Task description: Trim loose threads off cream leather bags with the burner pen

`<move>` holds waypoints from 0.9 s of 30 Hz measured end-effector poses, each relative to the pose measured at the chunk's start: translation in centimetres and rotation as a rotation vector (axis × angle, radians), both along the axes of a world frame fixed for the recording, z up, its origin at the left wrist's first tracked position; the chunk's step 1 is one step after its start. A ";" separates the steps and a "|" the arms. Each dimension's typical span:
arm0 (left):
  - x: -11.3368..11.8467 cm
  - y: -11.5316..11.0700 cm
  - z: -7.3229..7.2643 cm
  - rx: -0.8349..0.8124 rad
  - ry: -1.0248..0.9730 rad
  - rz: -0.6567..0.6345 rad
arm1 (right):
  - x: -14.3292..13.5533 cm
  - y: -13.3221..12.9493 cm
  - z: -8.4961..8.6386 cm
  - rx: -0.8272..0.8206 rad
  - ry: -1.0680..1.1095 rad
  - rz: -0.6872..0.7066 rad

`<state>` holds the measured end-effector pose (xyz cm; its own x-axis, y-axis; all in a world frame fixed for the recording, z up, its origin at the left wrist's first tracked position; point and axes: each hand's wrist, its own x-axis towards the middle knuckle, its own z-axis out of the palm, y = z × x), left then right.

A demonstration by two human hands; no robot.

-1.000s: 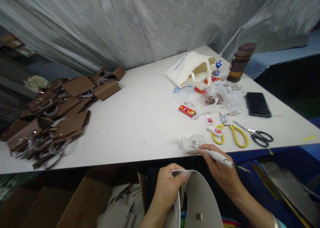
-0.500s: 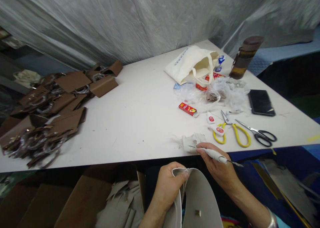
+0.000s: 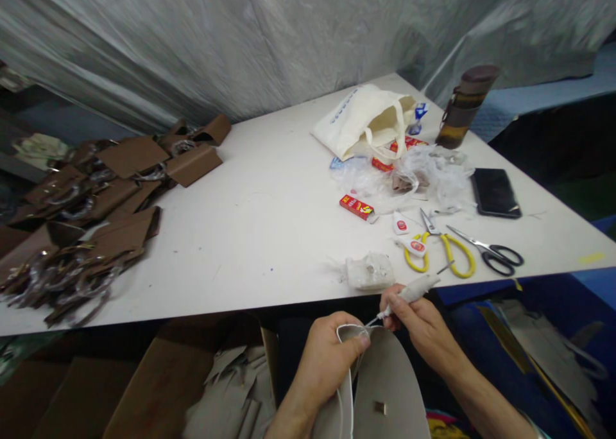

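My left hand (image 3: 332,355) pinches the upper edge of a grey leather bag piece (image 3: 392,378), with its thumb on the folded rim. A small metal fitting (image 3: 380,407) shows on the piece's inner face. In my right hand (image 3: 416,320) is an awl (image 3: 414,289) with a pale wrapped handle and a thin metal tip. That tip meets the rim right beside my left thumb; whether it pierces the material I cannot tell. Just beyond, at the table's front edge, lies a whitish wrapped block (image 3: 369,272).
On the white table (image 3: 260,233) lie yellow-handled scissors (image 3: 440,240), black-handled scissors (image 3: 491,253), a phone (image 3: 496,192), a red box (image 3: 357,208), a cream tote (image 3: 370,121) and a bottle (image 3: 466,108). Brown bags (image 3: 129,156) are heaped at left. Cardboard boxes (image 3: 158,381) stand below.
My right hand has brought the awl from the whitish block down and toward me, to the rim of the grey piece. My left hand keeps its hold. The view has shifted slightly.
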<state>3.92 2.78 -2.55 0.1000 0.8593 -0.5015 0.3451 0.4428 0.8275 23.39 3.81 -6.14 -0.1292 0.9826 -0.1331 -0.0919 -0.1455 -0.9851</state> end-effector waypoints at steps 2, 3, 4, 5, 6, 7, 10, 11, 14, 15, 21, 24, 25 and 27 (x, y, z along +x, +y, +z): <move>0.1 -0.1 0.0 0.005 0.002 -0.015 | 0.0 -0.2 0.0 -0.001 -0.017 0.017; 0.1 -0.1 0.1 0.002 0.001 -0.018 | 0.0 -0.2 -0.1 -0.001 -0.027 0.027; 0.2 -0.2 0.1 -0.004 0.000 -0.019 | 0.0 -0.3 -0.2 0.000 -0.039 0.037; 0.2 -0.2 0.2 -0.007 -0.001 -0.018 | 0.1 -0.3 -0.4 0.003 -0.054 0.048; 0.3 -0.3 0.3 -0.009 -0.002 -0.019 | 0.2 -0.3 -0.5 0.007 -0.071 0.058; 0.4 -0.4 0.4 -0.008 -0.004 -0.020 | 0.3 -0.4 -0.7 0.014 -0.089 0.063; 0.6 -0.6 0.5 -0.009 -0.011 -0.015 | 0.5 -0.4 -0.6 0.045 -0.135 0.087; 0.7 -0.7 0.6 -0.015 -0.013 -0.012 | 0.6 -0.4 -0.4 0.063 -0.151 0.101; 1.0 -0.8 0.7 -0.025 -0.013 -0.012 | 0.7 -0.2 0.5 0.148 -0.199 0.148; 1.1 -0.8 0.7 -0.026 -0.012 -0.013 | 0.7 -0.1 0.8 0.177 -0.213 0.159; 1.0 -0.7 0.1 -0.013 -0.064 0.015 | 0.7 -0.2 1.4 0.261 -0.249 0.167; 0.6 -0.6 -0.4 -0.020 -0.132 0.069 | 0.6 -1.4 0.6 0.291 -0.230 0.126; 0.4 -0.5 -0.5 -0.023 -0.144 0.093 | 0.5 -1.9 0.2 0.299 -0.219 0.110; 0.2 -0.5 -0.6 -0.027 -0.162 0.126 | 0.3 -2.8 -0.4 0.307 -0.203 0.066</move>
